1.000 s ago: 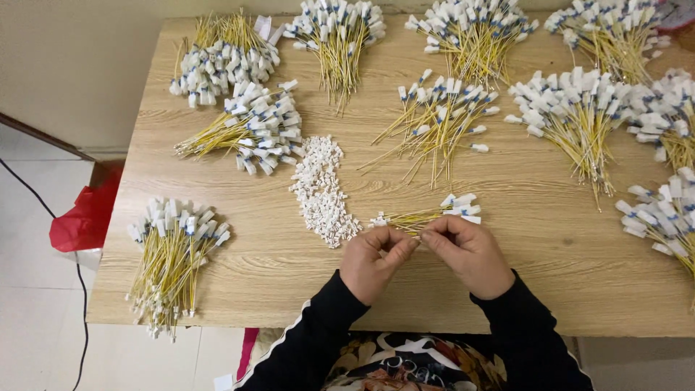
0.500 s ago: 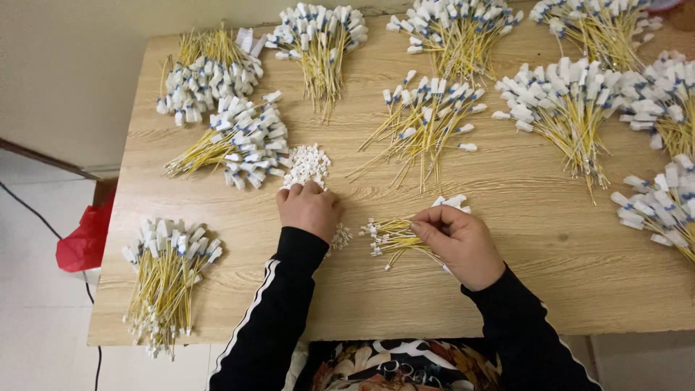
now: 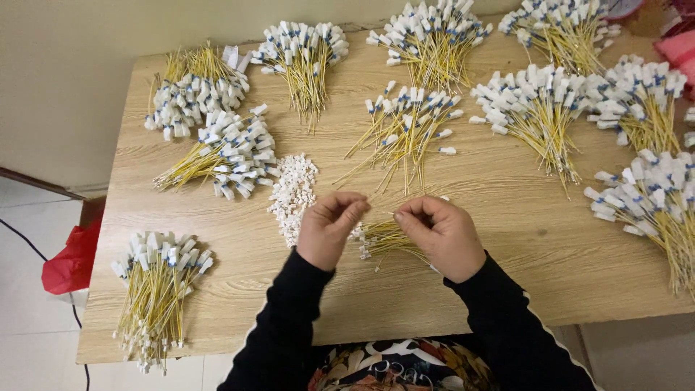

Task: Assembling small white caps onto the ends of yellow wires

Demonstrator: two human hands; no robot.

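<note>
Pinching with curled fingers, the left hand point(image 3: 329, 228) is raised a little over the table point(image 3: 521, 224), near the middle of the front edge; whether something small sits between its fingertips, I cannot tell. The right hand point(image 3: 441, 235) is just beside it, fingers closed on a thin yellow wire end, and under it lies a small bundle of yellow wires point(image 3: 387, 239) on the wood. A pile of small white caps point(image 3: 293, 192) lies just left of the left hand, toward the middle of the table. Other bundles of yellow wires with white and blue ends are spread along the back edge and the right edge. One bundle point(image 3: 156, 289) lies at the front left corner.
</note>
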